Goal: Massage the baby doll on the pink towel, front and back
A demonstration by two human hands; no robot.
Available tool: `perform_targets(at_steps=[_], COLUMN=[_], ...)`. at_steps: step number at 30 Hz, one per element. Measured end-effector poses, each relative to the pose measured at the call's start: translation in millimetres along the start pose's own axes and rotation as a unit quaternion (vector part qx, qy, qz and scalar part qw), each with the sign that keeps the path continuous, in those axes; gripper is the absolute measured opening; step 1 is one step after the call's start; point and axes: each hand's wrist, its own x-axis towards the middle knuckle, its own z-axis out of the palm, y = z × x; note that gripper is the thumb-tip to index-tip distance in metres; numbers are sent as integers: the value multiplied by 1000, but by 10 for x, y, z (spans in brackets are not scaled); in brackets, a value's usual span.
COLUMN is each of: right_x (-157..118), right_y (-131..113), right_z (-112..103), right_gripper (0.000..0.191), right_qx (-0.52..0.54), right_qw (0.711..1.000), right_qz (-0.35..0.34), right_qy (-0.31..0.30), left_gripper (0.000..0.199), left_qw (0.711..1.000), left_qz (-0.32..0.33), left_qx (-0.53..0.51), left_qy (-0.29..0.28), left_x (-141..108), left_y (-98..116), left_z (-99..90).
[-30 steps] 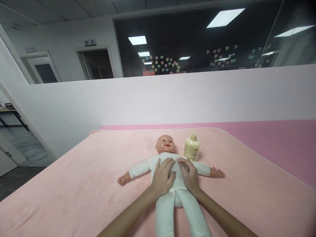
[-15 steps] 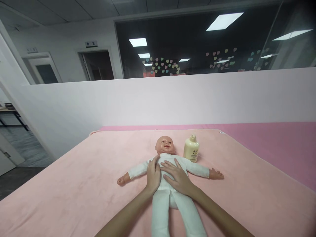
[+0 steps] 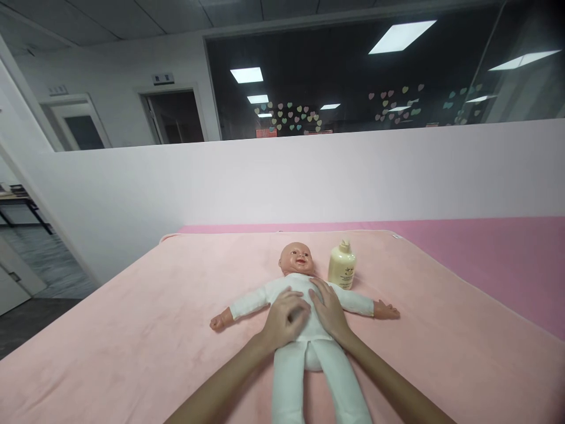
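A baby doll (image 3: 315, 324) in a white suit lies on its back, arms spread, on a peach blanket (image 3: 176, 353). On the left side of its torso rests my left hand (image 3: 285, 318), its fingers curved and slightly blurred, with a gap between thumb and fingers. My right hand (image 3: 329, 312) lies on the right side of the chest, fingers stretched toward the doll's shoulder. Neither hand holds anything. Beside the doll's head, to the right, stands a pale yellow bottle (image 3: 342, 267).
A low white wall (image 3: 309, 182) runs behind the blanket, with a dark window (image 3: 344, 76) above it. Pink surface (image 3: 507, 265) shows beyond the blanket's right edge. At the far left is a doorway to a grey floor.
My left hand has moved right and inward over the torso, its fingers now bent. My right hand has shifted right from mid-chest to the side of the chest. The doll's head has tilted slightly.
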Motion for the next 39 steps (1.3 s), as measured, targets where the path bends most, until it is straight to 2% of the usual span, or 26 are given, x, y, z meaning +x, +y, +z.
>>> perform_targets(at_steps=[2, 3, 5, 6, 8, 9, 11, 12, 14, 17, 20, 24, 27, 29, 31, 34, 36, 39], right_x=[12, 8, -27, -56, -125, -159, -204, -213, -200, -146, -110, -105, -91, -71, -53, -41, -43, -57], right_y=[55, 71, 76, 66, 21, -14, -101, -149, -243, -349, -389, -313, -164, -46, 57, 139, 140, 94], right_z=[-7, -16, -47, -69, -122, -149, -200, -220, -250, -263, -235, -138, -56, -18, -1, -3, -14, -39], right_gripper=[36, 34, 30, 27, 21, 21, 23, 25, 29, 36, 38, 40, 43, 45, 45, 42, 40, 39], right_qx=[67, 94, 131, 142, 156, 156, 140, 123, 79, 9, -51, -105, -95, -43, 38, 146, 182, 203], right_qw=[997, 993, 985, 982, 980, 976, 954, 941, 926, 928, 944, 975, 991, 999, 999, 985, 977, 969], right_qz=[33, 49, 58, 39, -57, -128, -263, -308, -343, -316, -251, -137, -58, -17, 22, 55, 63, 80], right_qy=[30, 50, 97, 116, 111, 82, -15, -65, -139, -199, -208, -140, -76, -29, 23, 79, 94, 112], left_gripper=[23, 28, 39, 43, 47, 47, 44, 43, 41, 39, 38, 34, 35, 39, 40, 40, 45, 46], left_qw=[990, 984, 982, 984, 984, 982, 979, 976, 969, 964, 967, 974, 978, 990, 1000, 986, 977, 978], left_qz=[57, 62, 29, 0, -69, -101, -150, -165, -180, -181, -165, -144, -128, -80, -7, 56, 58, 49], left_qx=[30, 49, 97, 122, 154, 155, 126, 99, 41, -11, -24, 0, 27, 27, 9, -23, -20, 27], left_qy=[-129, -160, -157, -134, -64, -25, 63, 105, 166, 194, 194, 177, 161, 110, 3, -158, -204, -201], left_x=[3, 8, 19, 21, 17, 9, -10, -21, -40, -57, -56, -36, -29, -28, -24, 8, 45, 96], left_y=[135, 185, 226, 211, 118, 47, -112, -188, -306, -372, -337, -270, -237, -199, -128, 38, 158, 290], left_z=[-55, -66, -46, -19, 50, 83, 133, 149, 165, 168, 162, 130, 98, 79, 63, 36, 18, 4])
